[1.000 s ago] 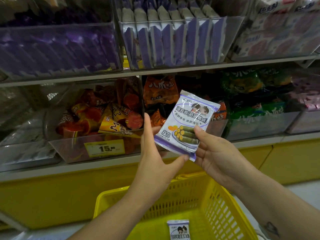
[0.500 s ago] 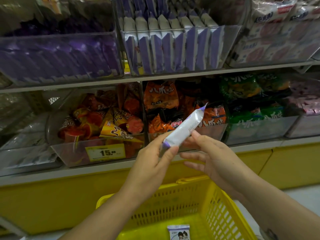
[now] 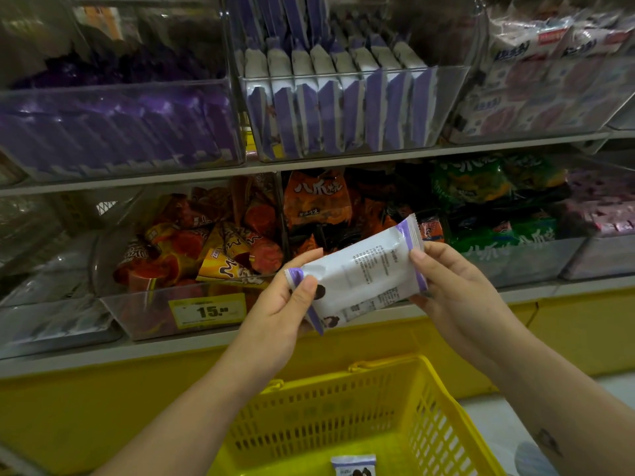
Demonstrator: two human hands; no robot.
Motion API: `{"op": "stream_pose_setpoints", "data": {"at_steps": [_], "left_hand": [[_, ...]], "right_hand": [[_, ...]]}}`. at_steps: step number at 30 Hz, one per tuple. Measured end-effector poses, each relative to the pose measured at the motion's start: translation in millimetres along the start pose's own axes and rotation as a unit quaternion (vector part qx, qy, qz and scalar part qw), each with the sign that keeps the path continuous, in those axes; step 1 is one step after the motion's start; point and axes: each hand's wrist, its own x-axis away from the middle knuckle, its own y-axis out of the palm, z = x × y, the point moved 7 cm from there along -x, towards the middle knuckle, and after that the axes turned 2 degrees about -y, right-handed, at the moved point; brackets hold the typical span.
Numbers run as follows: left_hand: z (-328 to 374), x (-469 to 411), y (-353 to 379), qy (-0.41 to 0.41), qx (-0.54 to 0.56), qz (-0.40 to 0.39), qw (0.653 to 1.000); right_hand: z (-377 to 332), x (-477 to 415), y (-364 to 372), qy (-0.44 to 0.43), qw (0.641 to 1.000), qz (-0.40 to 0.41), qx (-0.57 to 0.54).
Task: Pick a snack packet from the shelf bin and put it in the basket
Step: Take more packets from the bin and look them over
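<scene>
I hold a white and purple snack packet (image 3: 360, 273) in front of the lower shelf, its printed back side facing me. My left hand (image 3: 278, 317) pinches its lower left end, thumb on top. My right hand (image 3: 450, 286) grips its upper right end. Below my hands stands a yellow plastic basket (image 3: 343, 407) with one similar packet (image 3: 353, 466) lying on its floor. The clear bin (image 3: 343, 108) on the upper shelf holds several upright packets of the same purple and white kind.
Clear bins line two shelves: purple packs (image 3: 113, 128) upper left, white and pink packs (image 3: 549, 80) upper right, red and orange snacks (image 3: 202, 249) with a yellow price tag (image 3: 207, 310) lower left, green packs (image 3: 498, 207) lower right. A yellow base panel runs under the shelves.
The packet has turned over between my hands, from front side facing me, through edge-on, to back side facing me. Both hands stayed on it and shifted slightly lower and right.
</scene>
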Motion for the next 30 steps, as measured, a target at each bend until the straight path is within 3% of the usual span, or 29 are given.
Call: {"op": "stream_pose_setpoints", "data": {"at_steps": [9, 15, 19, 22, 25, 28, 30], "left_hand": [[-1, 1, 4, -0.003, 0.021, -0.014, 1.0], [5, 8, 20, 0.049, -0.033, 0.013, 0.998], [9, 8, 22, 0.066, -0.009, 0.044, 0.997], [7, 3, 10, 0.024, 0.065, 0.085, 0.994], [2, -1, -3, -0.044, 0.188, 0.109, 0.975], [-9, 0, -4, -0.137, 0.268, 0.072, 0.951], [-14, 3, -2, -0.193, 0.272, 0.033, 0.942]], "right_hand": [[-4, 2, 0, -0.023, 1.0, 0.013, -0.004], [23, 1, -10, 0.055, 0.984, 0.109, -0.132], [29, 2, -9, 0.072, 0.981, 0.127, -0.129], [4, 4, -8, -0.022, 0.991, 0.116, 0.071], [-23, 10, 4, -0.144, 0.953, 0.065, 0.259], [-17, 10, 10, -0.089, 0.967, 0.023, 0.238], [-10, 9, 9, -0.006, 0.991, 0.023, 0.129]]}}
